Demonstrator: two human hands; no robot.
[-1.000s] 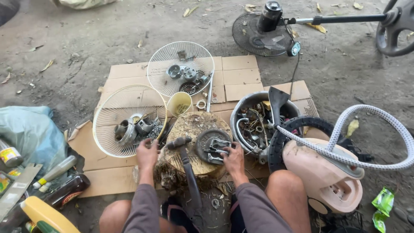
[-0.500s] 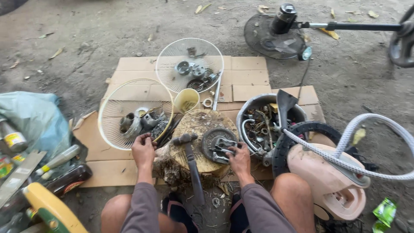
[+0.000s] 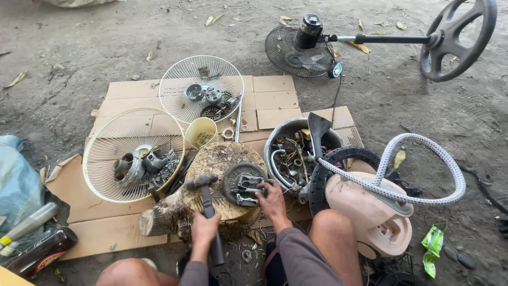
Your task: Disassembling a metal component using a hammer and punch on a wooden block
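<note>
A round wooden stump (image 3: 216, 159) lies on cardboard in front of me. On its top sits a dark round metal motor part (image 3: 242, 183). My right hand (image 3: 272, 199) grips that part at its right side. My left hand (image 3: 203, 230) is closed around the black handle of a hammer (image 3: 203, 186), whose head rests on the stump to the left of the motor part. My knees show at the bottom of the view.
Two white fan grilles (image 3: 133, 153) (image 3: 201, 90) hold loose metal parts. A yellow cup (image 3: 201, 131) stands behind the stump. A metal bowl of scrap (image 3: 296, 151), a pink appliance with a hose (image 3: 370, 212) and a black floor fan (image 3: 307, 45) lie to the right. Bottles (image 3: 37, 243) lie at left.
My left hand has moved down off the stump and taken the hammer's handle. My right hand has stayed on the motor part. The view has shifted slightly.
</note>
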